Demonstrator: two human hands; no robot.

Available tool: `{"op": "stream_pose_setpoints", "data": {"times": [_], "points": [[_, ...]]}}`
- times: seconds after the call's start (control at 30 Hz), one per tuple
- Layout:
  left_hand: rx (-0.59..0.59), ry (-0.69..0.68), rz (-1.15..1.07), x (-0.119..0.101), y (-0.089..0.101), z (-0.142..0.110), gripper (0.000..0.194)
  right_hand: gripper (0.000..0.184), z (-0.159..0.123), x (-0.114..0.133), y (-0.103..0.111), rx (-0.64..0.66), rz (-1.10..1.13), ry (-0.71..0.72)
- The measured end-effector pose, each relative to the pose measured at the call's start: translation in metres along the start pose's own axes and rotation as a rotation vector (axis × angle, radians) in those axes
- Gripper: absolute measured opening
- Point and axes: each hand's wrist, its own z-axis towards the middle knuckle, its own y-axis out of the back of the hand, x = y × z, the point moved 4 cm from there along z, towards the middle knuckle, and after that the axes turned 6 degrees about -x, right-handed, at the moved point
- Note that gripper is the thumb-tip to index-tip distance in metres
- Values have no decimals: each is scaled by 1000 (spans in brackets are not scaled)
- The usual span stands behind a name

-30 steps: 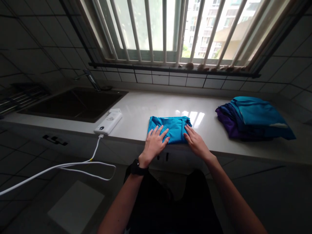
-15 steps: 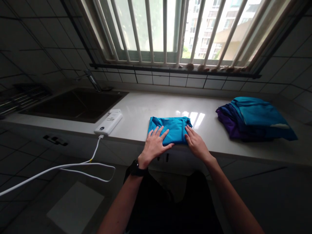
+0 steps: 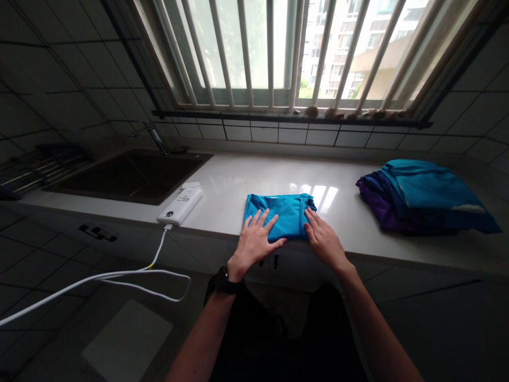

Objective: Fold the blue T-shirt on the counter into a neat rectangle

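Note:
A bright blue folded cloth lies at the front edge of the white countertop, its right end slightly bunched. My left hand rests flat on its left front part with the fingers spread. At the right end, my right hand touches the cloth's edge with outstretched fingers held near each other. Neither hand grips the cloth; both press on it from above. My palms hide part of its front edge.
To the right sits a pile of blue and purple cloths. On the left, a white power bank with a white cable lies beside the dark sink and its faucet. A barred window is behind the counter.
The view has shifted slightly, so everything sits a little lower in the picture. Both hands keep their places on the blue cloth, which looks unchanged.

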Motion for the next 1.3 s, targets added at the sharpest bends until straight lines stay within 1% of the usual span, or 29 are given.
{"op": "stream_pose_setpoints", "data": {"times": [0.2, 0.37, 0.53, 0.63, 0.77, 0.83, 0.9, 1.0, 1.07, 1.1, 1.17, 1.2, 1.3], "points": [[8, -10, 7, 0, 1, 0, 76, 67, 0, -2, -1, 8, 0, 0], [15, 3, 1, 0, 2, 1, 74, 65, 0, -3, -2, -9, 3, 6], [13, 22, -2, -1, 2, 0, 72, 69, -3, 0, 0, -3, 23, 12], [-4, 122, 15, -3, 3, 1, 66, 73, -5, 1, 1, -3, 19, 18], [-81, 384, 100, 3, 4, 6, 69, 76, -5, 2, -1, 9, -19, 14], [-96, 494, 147, 9, 1, 14, 69, 76, -5, 4, -2, 20, -38, 24], [-75, 574, 166, 19, -5, 29, 69, 75, -5, 5, -2, 18, -53, 31], [-60, 652, 159, 33, -12, 62, 69, 74, -5, 6, -3, 1, -59, 28], [-50, 684, 173, 42, -10, 86, 71, 73, -5, 6, -3, -8, -55, 21], [-22, 693, 180, 45, -6, 96, 73, 74, -5, 6, -3, -9, -53, 17], [77, 683, 160, 52, 3, 111, 78, 75, -4, 6, -4, -5, -51, 9], [123, 654, 132, 54, 8, 116, 80, 76, -4, 6, -4, -1, -53, 6], [217, 537, 42, 61, 20, 116, 76, 79, -3, 8, -6, 7, -69, 6]]}}
